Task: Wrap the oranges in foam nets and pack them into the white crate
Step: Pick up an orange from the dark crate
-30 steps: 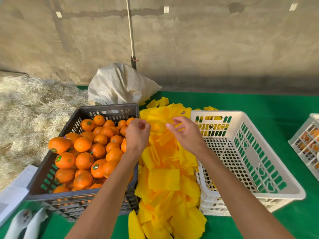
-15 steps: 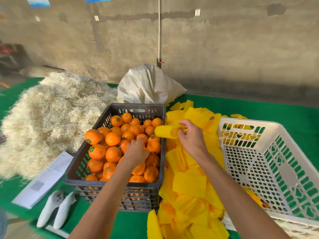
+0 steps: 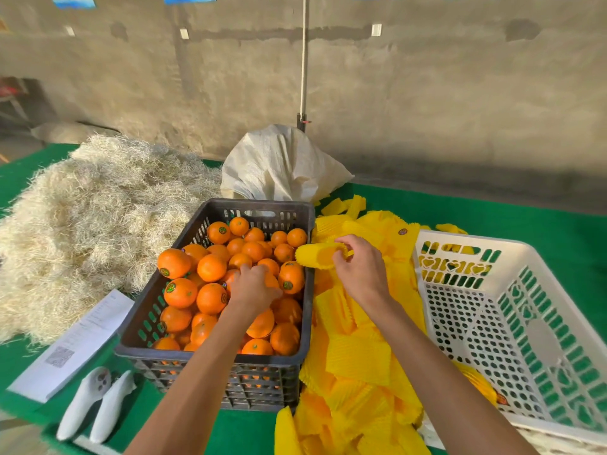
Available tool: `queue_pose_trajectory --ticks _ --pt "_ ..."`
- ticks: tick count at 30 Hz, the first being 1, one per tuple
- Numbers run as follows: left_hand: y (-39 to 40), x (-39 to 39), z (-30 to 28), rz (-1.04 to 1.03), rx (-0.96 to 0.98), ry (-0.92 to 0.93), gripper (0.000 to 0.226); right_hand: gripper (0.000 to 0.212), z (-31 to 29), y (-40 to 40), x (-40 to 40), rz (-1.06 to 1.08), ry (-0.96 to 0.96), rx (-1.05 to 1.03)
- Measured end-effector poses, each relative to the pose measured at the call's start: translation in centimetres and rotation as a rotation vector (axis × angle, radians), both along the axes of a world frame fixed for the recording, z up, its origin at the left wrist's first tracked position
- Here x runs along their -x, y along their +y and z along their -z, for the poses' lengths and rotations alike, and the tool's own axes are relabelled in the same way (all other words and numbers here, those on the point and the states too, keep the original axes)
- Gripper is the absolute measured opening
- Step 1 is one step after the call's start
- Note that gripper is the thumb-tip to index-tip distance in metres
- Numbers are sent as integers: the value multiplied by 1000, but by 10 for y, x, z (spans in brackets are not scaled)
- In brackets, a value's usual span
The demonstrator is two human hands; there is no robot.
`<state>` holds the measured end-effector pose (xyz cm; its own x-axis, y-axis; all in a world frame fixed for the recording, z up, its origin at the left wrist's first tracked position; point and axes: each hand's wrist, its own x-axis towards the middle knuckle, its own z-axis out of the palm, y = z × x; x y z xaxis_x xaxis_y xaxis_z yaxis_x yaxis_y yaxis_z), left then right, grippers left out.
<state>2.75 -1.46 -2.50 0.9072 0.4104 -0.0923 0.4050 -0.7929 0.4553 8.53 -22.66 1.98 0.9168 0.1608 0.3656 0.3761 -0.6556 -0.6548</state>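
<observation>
The left hand (image 3: 253, 285) covers the oranges (image 3: 210, 267) beneath it; whether its fingers close on one cannot be determined. The dark crate (image 3: 210, 353) hides its lower fruit layers. The white crate (image 3: 460, 239) is cut off at the right and bottom edges. A netted item (image 3: 483, 385) inside it is partly screened by the wall. The print on the paper sheet (image 3: 75, 343) is too small to read. Both forearms leave the frame at the bottom edge.

Orange oranges (image 3: 210, 267) fill a dark grey crate (image 3: 215, 354) beside yellow ribbed foam nets (image 3: 358, 359) and a white perforated crate (image 3: 512, 323).
</observation>
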Motion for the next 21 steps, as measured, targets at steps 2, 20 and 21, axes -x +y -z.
queue_pose_trajectory --ticks 2,20,21 --pt "-5 9 -10 -98 208 -262 79 26 -3 0 0 66 -13 27" --pt "-100 23 -56 119 1649 -197 101 30 -11 -16 5 -2 -98 140" --pt "-101 21 -56 122 1656 -211 98 28 -11 -17 4 -23 -59 87"
